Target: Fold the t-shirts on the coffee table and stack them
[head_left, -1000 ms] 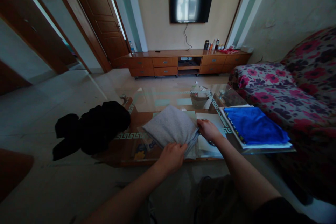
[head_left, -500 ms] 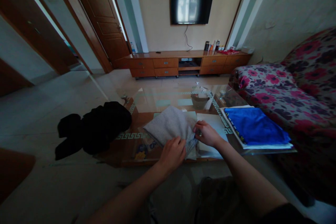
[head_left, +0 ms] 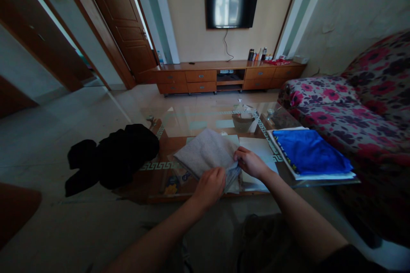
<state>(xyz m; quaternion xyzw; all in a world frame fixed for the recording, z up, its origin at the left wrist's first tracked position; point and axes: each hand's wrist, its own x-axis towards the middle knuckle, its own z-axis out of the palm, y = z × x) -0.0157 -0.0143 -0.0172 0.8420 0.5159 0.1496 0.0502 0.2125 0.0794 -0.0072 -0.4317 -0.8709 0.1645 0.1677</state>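
In the head view, the right hand (head_left: 250, 162), pinching the right edge of the grey cloth (head_left: 206, 148) on the near-middle surface (head_left: 159, 166), has shifted slightly left, apparently drawing that edge inward, while the left hand (head_left: 209, 186) lies half-curled, grip unclear.

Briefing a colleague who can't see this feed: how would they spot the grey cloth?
Start from the wall-mounted TV, then drop to the glass table before it. Between the black bundle at left and blue cloth at right lies the grey cloth, the only one the left hand and right hand touch.
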